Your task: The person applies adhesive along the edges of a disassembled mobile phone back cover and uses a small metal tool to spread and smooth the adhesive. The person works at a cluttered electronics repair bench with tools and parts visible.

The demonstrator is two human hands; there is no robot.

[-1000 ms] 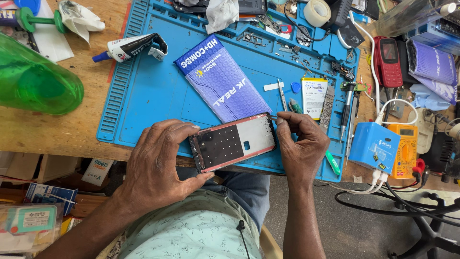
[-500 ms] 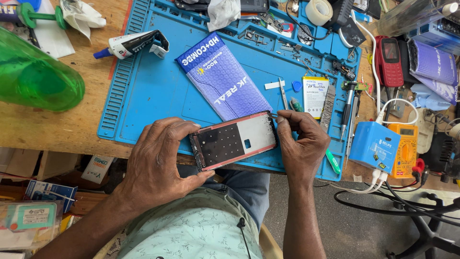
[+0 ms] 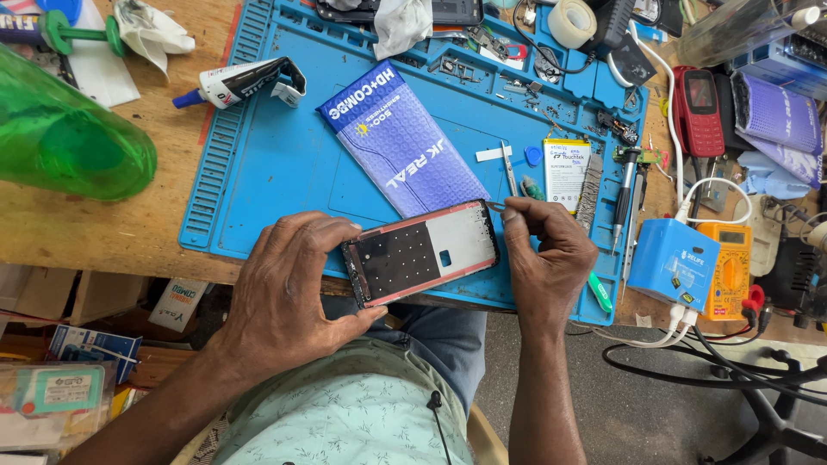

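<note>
A: Left hand (image 3: 289, 297) wraps the near end of the phone frame (image 3: 422, 252), fingers curled over the top edge, thumb under the bottom edge. Holding it firm at the desk's front edge, over the blue mat (image 3: 284, 164).

B: Right hand?

A: Right hand (image 3: 547, 258) pinched narrow on thin tweezers (image 3: 494, 205), tip touching the frame's far upper corner.

B: Frame state?

A: Stripped, no screen, black inner plate with rows of small holes, reddish rim. Lying roughly flat, tilted a bit up to the right.

B: Step?

A: Looks like picking or cleaning something off that corner, maybe adhesive or a tiny part. Can't tell what the tip has, too small.

B: Next move needs?

A: I'd say a steady left grip so the frame doesn't twist, and a light, fine pull at the tip. Slip risk: scratching the plate.

B: Nearby stuff?

A: Blue-violet packet (image 3: 401, 138) just beyond the frame, white battery (image 3: 566, 172) near the right hand, glue tube (image 3: 237, 82) farther back, green bottle (image 3: 65, 138) well off left.
</note>
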